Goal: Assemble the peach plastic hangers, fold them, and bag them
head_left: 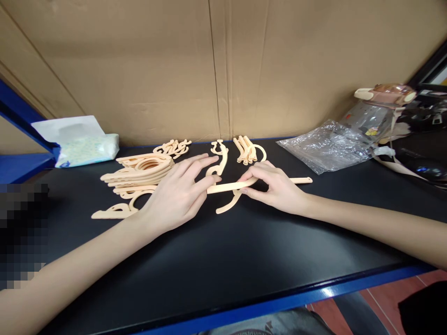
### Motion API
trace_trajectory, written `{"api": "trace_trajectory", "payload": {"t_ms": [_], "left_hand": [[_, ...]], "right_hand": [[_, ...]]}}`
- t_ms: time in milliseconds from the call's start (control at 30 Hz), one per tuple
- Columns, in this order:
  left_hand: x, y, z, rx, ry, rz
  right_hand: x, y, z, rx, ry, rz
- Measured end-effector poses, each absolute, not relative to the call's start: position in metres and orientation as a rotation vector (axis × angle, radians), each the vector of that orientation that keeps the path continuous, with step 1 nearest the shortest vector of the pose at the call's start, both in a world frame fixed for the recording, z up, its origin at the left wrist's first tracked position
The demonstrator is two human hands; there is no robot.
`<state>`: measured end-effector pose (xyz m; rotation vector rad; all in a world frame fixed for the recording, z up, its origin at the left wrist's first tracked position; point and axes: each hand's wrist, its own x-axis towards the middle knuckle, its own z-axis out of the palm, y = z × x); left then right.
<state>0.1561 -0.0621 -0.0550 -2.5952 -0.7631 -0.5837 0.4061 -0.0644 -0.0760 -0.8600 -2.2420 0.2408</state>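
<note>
A beige plastic hanger arm (pixel 226 187) is held level above the black tabletop, between my two hands. My right hand (pixel 274 187) pinches its curved right end between thumb and fingers. My left hand (pixel 183 190) has thumb and forefinger at its left end, the other fingers stretched out beyond it. A curved beige piece (pixel 227 204) shows below the held arm, and a straight end (pixel 303 180) sticks out past my right hand. Just behind my left fingertips lies another beige hanger piece (pixel 222 160). How these pieces join is hidden by my hands.
Stacked beige hanger parts (pixel 153 170) lie left of my left hand. Small hooks (pixel 173 148) and a bundle of arms (pixel 246 150) sit at the back. A tissue pack (pixel 87 149) stands left; a clear plastic bag (pixel 324 146) and a bottle (pixel 375 114) are at right.
</note>
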Motion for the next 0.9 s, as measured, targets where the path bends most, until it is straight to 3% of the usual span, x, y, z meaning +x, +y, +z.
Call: {"api": "trace_trajectory", "payload": {"t_ms": [300, 900], "left_hand": [[0.1534, -0.0604, -0.0595, -2.873, -0.945, -0.638], [0.162, -0.0658, -0.0618, -2.758, -0.926, -0.537]], "right_hand": [[0.4088, -0.0614, -0.0789, -0.859, -2.341, 0.077], [0.4073, -0.0602, -0.0789, -0.888, -2.398, 0.155]]}}
